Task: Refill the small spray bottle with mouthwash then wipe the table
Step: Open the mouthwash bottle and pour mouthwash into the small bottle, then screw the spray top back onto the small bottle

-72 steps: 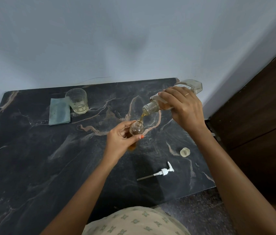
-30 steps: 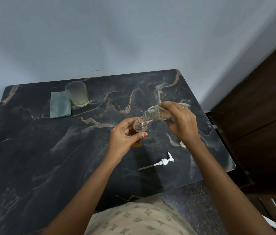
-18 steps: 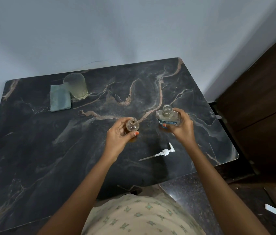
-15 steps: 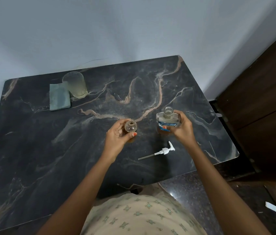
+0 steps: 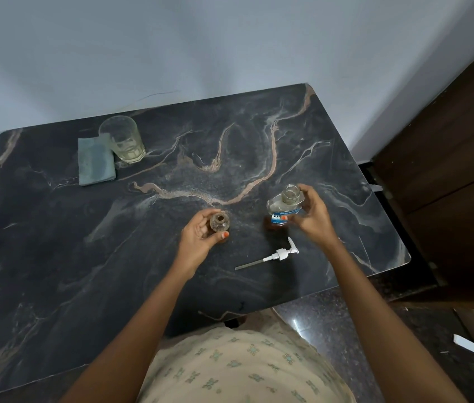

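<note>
The left hand (image 5: 198, 232) has its fingers (image 5: 201, 218) curled around the uncapped small spray bottle (image 5: 219, 223), upright on the dark marble surface (image 5: 55, 257). The right hand (image 5: 311, 216) grips the open mouthwash bottle (image 5: 283, 206), also upright. The white pump sprayer (image 5: 281, 253) lies just nearer the person, between the two hands.

One head-worn camera (wide-angle) looks steeply down at the table (image 5: 55, 257), close.

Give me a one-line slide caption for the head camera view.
Left hand holds the uncapped small spray bottle, right hand the upright mouthwash bottle; pump sprayer lies on the marble table.
</note>
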A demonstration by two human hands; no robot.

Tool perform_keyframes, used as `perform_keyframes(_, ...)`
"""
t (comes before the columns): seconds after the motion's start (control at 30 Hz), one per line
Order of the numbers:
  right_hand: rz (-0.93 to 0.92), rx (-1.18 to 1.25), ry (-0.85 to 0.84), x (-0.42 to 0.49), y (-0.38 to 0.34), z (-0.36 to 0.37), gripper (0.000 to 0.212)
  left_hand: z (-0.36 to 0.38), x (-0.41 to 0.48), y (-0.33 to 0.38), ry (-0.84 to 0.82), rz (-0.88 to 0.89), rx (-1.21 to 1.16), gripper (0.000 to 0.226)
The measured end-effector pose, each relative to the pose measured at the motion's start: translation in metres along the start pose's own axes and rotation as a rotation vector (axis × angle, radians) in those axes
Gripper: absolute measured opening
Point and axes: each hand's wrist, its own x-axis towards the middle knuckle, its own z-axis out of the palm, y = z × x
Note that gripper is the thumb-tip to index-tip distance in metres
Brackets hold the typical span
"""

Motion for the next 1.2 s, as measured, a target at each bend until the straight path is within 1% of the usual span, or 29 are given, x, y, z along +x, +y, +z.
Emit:
perform_keyframes(0.17,0.030,0.046,0.026,-0.003,0.001,-0.003,0.062,0.000,0.000,-0.005,-0.015,0.001,-0.009,0.050)
perform_keyframes(0.33,0.035,0.036,0.001,-0.004,-0.004,-0.003,0.063,0.000,0.002,-0.008,-0.016,0.000,-0.016,0.050)
perform_keyframes(0.5,0.059,0.055,0.009,-0.010,-0.006,-0.002,0.073,-0.004,0.004,-0.010,-0.028,0.007,0.003,0.051)
perform_keyframes(0.57,0.089,0.040,0.056,-0.014,-0.005,-0.001,0.077,-0.004,0.004,-0.010,-0.036,0.014,0.012,0.051)
perform_keyframes(0.6,0.113,0.020,0.106,-0.017,-0.004,0.000,0.078,-0.005,0.004,-0.011,-0.038,0.016,0.016,0.050)
perform_keyframes(0.67,0.162,-0.030,0.237,-0.026,-0.001,0.003,0.074,-0.005,0.004,-0.012,-0.039,0.019,0.023,0.050)
perform_keyframes(0.73,0.209,-0.107,0.352,-0.039,0.003,0.007,0.059,-0.005,0.004,-0.014,-0.040,0.019,0.026,0.050)
perform_keyframes(0.8,0.287,-0.178,0.407,-0.052,0.010,0.012,0.043,-0.006,0.005,-0.016,-0.041,0.018,0.026,0.050)
perform_keyframes(0.87,0.397,-0.214,0.402,-0.063,0.019,0.019,0.035,-0.006,0.006,-0.017,-0.041,0.021,0.032,0.050)
perform_keyframes(0.97,0.542,-0.222,0.374,-0.072,0.027,0.030,0.042,-0.007,0.006,-0.018,-0.045,0.027,0.043,0.050)
perform_keyframes(1.07,0.618,-0.184,0.377,-0.072,0.029,0.042,0.050,-0.007,0.006,-0.018,-0.047,0.029,0.049,0.050)
perform_keyframes(1.2,0.659,-0.121,0.394,-0.068,0.030,0.053,0.042,-0.007,0.007,-0.018,-0.048,0.026,0.058,0.049)
